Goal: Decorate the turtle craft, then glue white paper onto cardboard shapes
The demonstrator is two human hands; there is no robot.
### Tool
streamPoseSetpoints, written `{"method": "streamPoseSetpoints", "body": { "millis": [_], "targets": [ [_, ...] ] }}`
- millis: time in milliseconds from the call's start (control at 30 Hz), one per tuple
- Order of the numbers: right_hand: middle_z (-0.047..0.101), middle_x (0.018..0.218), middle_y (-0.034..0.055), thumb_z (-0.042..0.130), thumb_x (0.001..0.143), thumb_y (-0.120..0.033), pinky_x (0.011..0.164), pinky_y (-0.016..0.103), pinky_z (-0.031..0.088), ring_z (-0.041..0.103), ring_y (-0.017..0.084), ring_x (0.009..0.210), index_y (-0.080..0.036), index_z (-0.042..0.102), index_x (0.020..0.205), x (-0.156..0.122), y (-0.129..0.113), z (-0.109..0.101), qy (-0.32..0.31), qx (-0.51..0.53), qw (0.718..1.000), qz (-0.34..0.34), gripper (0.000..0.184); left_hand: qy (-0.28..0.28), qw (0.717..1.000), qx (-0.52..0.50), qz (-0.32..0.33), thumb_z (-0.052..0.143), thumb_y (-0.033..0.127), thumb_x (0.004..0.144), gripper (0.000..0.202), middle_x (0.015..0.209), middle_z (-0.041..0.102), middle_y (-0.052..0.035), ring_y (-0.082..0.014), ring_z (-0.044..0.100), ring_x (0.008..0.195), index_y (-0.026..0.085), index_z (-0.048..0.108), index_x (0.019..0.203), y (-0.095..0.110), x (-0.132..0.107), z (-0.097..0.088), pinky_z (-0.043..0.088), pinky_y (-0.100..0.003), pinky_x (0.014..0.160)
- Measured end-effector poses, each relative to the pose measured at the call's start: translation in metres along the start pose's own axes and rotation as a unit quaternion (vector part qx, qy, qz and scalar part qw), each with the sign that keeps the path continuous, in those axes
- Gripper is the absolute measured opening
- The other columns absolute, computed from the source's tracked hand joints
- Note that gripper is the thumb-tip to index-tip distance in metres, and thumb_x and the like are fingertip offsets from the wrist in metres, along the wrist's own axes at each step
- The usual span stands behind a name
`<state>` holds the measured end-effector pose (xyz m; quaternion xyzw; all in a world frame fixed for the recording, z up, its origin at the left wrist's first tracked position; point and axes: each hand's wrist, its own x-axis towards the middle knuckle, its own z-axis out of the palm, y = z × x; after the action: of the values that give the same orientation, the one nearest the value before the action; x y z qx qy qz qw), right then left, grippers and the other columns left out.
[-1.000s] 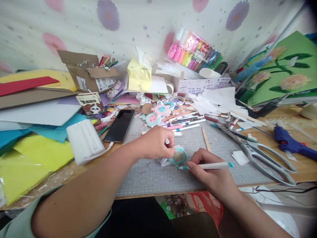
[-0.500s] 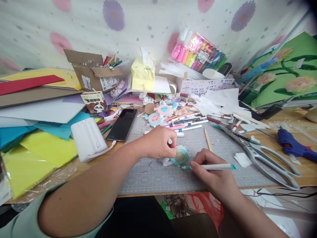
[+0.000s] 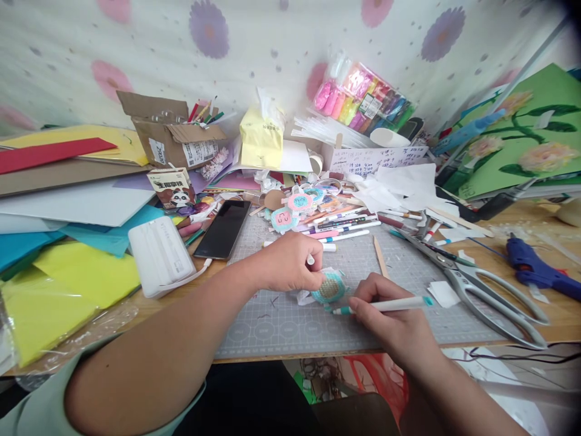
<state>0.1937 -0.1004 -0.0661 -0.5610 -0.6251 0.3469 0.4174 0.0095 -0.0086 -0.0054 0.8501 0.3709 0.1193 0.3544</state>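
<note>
1. Grey gridded cutting mat (image 3: 281,327) on a wooden table (image 3: 560,330); both hands over it.
2. Metal scissors (image 3: 454,275) lying at the mat's right side, well apart from the right hand.
3. Left hand (image 3: 293,260): fingers curled, thumb and forefinger pinching the upper-left edge of a round piece.
4. Right hand (image 3: 393,318): grasping a marker pen-fashion, near the mat's front edge.
5. White marker (image 3: 399,304): turquoise tip beside the piece's lower rim; contact cannot be told.
6. Round piece (image 3: 333,287): turquoise rim, tan centre, between the hands.
7. White stub (image 3: 310,259) protruding from left fist.
</note>
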Motion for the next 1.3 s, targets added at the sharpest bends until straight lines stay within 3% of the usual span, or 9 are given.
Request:
{"method": "streamPoseSetpoints", "body": {
  "millis": [500, 1300],
  "targets": [
    [0.047, 0.053, -0.0033, 0.055, 0.079, -0.030, 0.046, 0.024, 0.028, 0.039, 0.012, 0.050, -0.021, 0.044, 0.058, -0.0018, 0.0028, 0.0005, 0.017, -0.016, 1.000, -0.017, 0.025, -0.003, 1.000, 0.006, 0.008, 0.056, 0.021, 0.061, 0.005, 0.060, 0.059, 0.0027, -0.0102, 0.049, 0.055, 0.017, 0.053, 0.058, 0.0025, -0.0005, -0.0022, 0.034, -0.021, 0.050],
    [0.046, 0.052, -0.0039, 0.059, 0.076, -0.029, 0.044, 0.022, 0.028, 0.037, 0.010, 0.049, -0.020, 0.047, 0.059, -0.0013, -0.0025, 0.0028, -0.017, 0.002, 1.000, -0.008, 0.022, -0.002, 1.000, 0.013, 0.003, 0.058, 0.021, 0.061, 0.005, 0.060, 0.059, 0.0029, -0.0101, 0.049, 0.055, 0.017, 0.055, 0.059, 0.0013, -0.0012, -0.0015, 0.034, -0.021, 0.049]
  ]
}}
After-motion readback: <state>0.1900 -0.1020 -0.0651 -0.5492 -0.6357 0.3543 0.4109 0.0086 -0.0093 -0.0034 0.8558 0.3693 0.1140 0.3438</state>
